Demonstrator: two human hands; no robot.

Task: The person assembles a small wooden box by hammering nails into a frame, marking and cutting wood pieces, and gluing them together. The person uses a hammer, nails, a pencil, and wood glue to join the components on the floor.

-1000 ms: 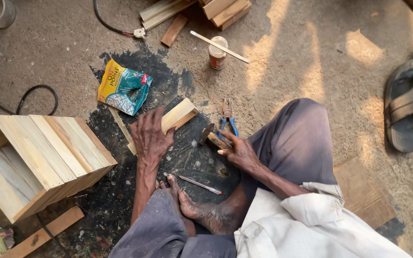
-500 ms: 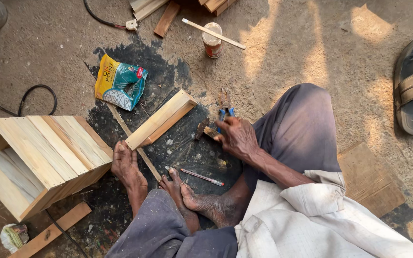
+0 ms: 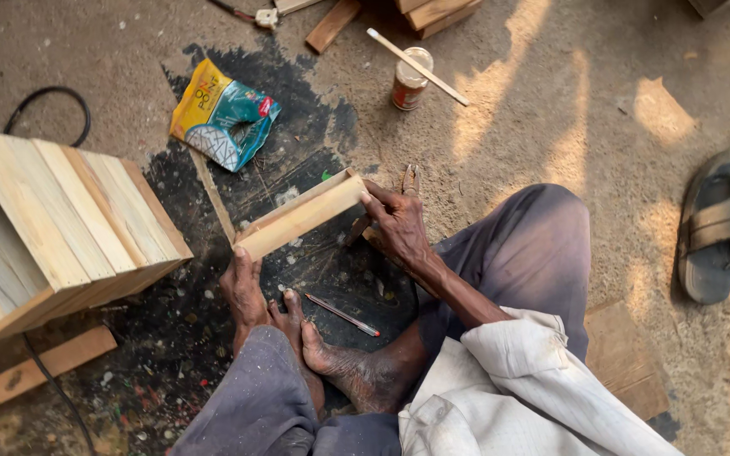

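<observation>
Head camera looks down on a person seated on the dark-stained ground (image 3: 213, 355), knees bent and a bare foot (image 3: 344, 363) tucked in front. Between the hands lies a pale, narrow wooden frame piece made of two joined strips (image 3: 302, 215), held slanting, its lower end near the body and its upper end further out. The left hand (image 3: 242, 291) sits at the lower end, fingers curled up around that end so they grip it. The right hand (image 3: 399, 224) meets the upper end, thumb and fingers (image 3: 373, 203) closed narrowly on the corner of the wood.

Just beneath the right hand, partly hidden, lie pliers with metal handles (image 3: 410, 179) and a wooden-handled tool whose head cannot be made out. A slim red-and-dark pencil (image 3: 344, 314) lies on the ground just beside the toes. To the left stands a large box of light wooden slats (image 3: 61, 228), with a loose plank (image 3: 35, 371) in front of it. Further out are a crumpled yellow and teal plastic packet (image 3: 226, 114), a small brown jar with a flat stick laid across its top (image 3: 410, 78), and a black cable (image 3: 52, 97). A grey sandal (image 3: 724, 224) rests well apart on the right.
</observation>
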